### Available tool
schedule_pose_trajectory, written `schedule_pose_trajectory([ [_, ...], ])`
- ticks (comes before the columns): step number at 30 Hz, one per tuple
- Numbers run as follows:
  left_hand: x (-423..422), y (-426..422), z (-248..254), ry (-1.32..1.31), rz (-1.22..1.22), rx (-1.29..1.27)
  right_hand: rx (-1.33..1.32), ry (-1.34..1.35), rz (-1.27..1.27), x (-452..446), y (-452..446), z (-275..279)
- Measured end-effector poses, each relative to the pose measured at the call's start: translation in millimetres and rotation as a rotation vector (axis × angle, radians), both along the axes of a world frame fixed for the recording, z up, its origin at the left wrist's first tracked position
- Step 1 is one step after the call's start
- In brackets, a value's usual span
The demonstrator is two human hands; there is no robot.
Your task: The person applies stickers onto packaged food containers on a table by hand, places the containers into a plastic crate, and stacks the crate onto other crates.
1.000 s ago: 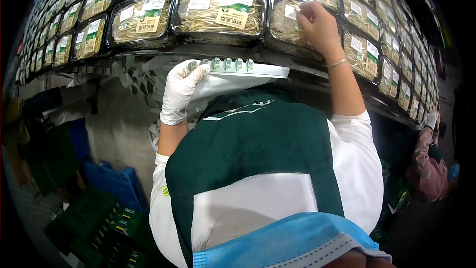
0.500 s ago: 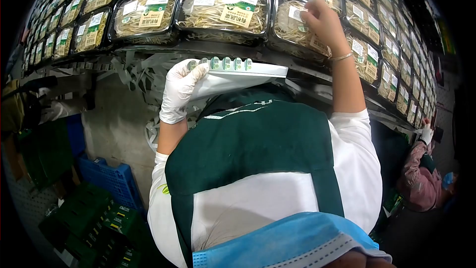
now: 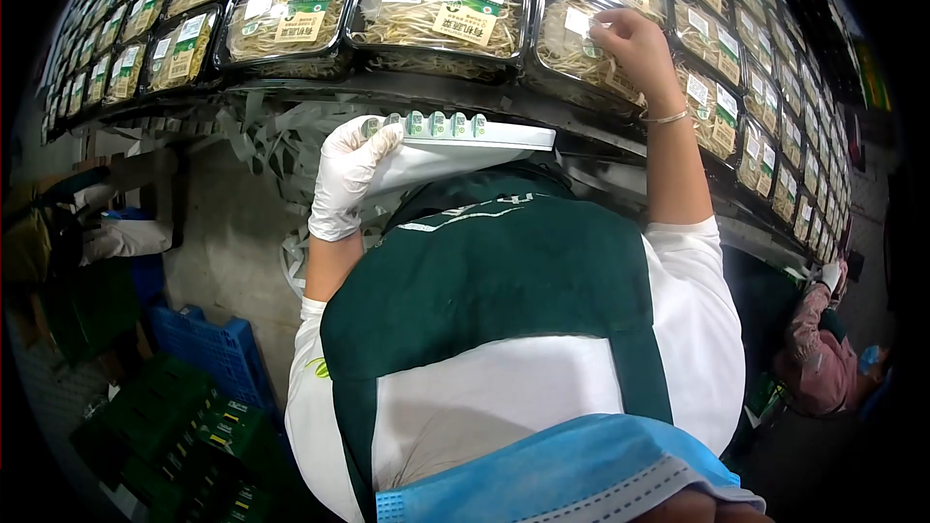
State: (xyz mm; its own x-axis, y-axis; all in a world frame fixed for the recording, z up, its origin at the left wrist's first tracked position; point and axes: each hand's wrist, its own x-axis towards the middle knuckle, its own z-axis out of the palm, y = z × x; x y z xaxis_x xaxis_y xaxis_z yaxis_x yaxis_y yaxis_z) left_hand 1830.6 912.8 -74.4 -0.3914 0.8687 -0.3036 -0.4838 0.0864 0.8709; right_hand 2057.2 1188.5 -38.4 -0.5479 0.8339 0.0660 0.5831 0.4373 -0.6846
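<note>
My left hand [image 3: 347, 174], in a white glove, is closed on a white board [image 3: 484, 143]. Several small green-and-white stickers [image 3: 438, 125] stand up along the board's top edge. My right hand [image 3: 635, 53], bare with a bracelet at the wrist, is over a clear-lidded tray of sprouts [image 3: 572, 48]. Its fingers are bent together beside the white label [image 3: 578, 21] on the lid; whether they hold anything is too small to tell. To its left, another sprout tray [image 3: 436, 15] bears a white label and a green-and-tan one.
Many packed sprout trays [image 3: 286, 19] stand in rows across the table. A co-worker in pink [image 3: 823, 358] is at the far right. Another person's dark sleeve shows at the left. A blue pallet [image 3: 213, 353] and green crates [image 3: 160, 407] are at the lower left.
My right hand has shifted slightly down and right over the same tray. My left hand still holds the board, a little further left. The co-worker's arm at the right has moved down.
</note>
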Motion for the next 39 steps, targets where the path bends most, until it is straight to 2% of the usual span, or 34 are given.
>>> schedule_pose_trajectory([
  [3, 0.5, -2.5, -1.7, 0.011, -0.019, 0.005, -0.068, 0.039, 0.001, -3.5, -0.5, 5.1],
  [6, 1.6, -3.4, -2.6, 0.027, 0.014, -0.018, -0.151, -0.066, -0.017, -8.2, -0.1, 19.3],
  [8, -0.1, -5.7, -3.0, 0.011, 0.009, -0.03, -0.17, -0.245, -0.081, -7.6, 7.6, 20.5],
  [10, -1.0, -7.0, -3.5, 0.008, 0.012, -0.024, -0.139, -0.213, -0.112, -0.9, 16.7, 8.8],
  [12, 0.3, -7.2, -4.3, 0.004, 0.01, -0.021, 0.199, -0.3, -0.107, 4.1, 21.5, 0.3],
  [16, 1.3, -5.2, -6.2, 0.007, 0.013, -0.024, 0.425, -0.314, -0.123, 10.3, 21.3, -18.5],
  [17, 1.2, -4.3, -6.8, 0.007, 0.015, -0.024, 0.262, -0.303, -0.124, 10.8, 23.5, -17.5],
  [18, 1.3, -2.6, -6.1, 0.007, 0.015, -0.021, 0.265, -0.302, -0.125, 10.5, 25.7, -16.5],
  [20, 2.1, 1.0, -2.9, -0.029, 0.008, -0.019, 0.054, -0.128, -0.119, 7.9, 25.3, -12.6],
  [21, 1.9, 3.0, 0.3, -0.015, -0.011, -0.001, 0.17, -0.275, -0.161, 5.1, 20.4, -12.1],
  [22, 2.1, 5.3, 4.4, 0.0, -0.031, 0.015, 0.463, -0.353, -0.166, 3.0, 9.6, -15.0],
  [24, 5.8, 11.7, 19.5, 0.046, -0.034, 0.0, -0.143, -0.192, -0.089, 7.1, 22.4, -3.4],
  [25, 6.3, 13.7, 25.7, 0.088, -0.054, 0.021, -0.149, -0.111, -0.126, 12.0, 22.9, 1.3],
  [26, 5.8, 15.7, 29.9, 0.131, -0.068, 0.038, -0.09, -0.01, -0.085, 18.2, 33.8, -6.4],
  [28, 11.6, 20.9, 45.7, 0.085, -0.049, 0.1, 0.011, 0.212, 0.046, 3.9, 5.3, 19.9],
  [30, 11.3, 24.2, 37.3, 0.135, -0.038, 0.185, 0.305, 0.15, 0.364, -25.2, -51.2, 57.2],
  [32, 13.3, 26.0, 30.0, 0.146, -0.025, 0.25, 0.313, 0.097, 0.606, -49.3, -88.5, 61.6],
  [35, 17.3, 23.7, 40.2, 0.284, -0.008, 0.166, 0.574, 0.057, 0.718, -75.2, -106.7, 51.7],
  [38, 16.0, 21.6, 50.6, 0.227, 0.009, 0.182, 0.573, 0.022, 0.742, -87.4, -110.5, 48.4],
  [39, 14.9, 22.4, 47.6, 0.227, 0.024, 0.159, 0.648, 0.051, 0.756, -90.4, -109.9, 45.8],
])
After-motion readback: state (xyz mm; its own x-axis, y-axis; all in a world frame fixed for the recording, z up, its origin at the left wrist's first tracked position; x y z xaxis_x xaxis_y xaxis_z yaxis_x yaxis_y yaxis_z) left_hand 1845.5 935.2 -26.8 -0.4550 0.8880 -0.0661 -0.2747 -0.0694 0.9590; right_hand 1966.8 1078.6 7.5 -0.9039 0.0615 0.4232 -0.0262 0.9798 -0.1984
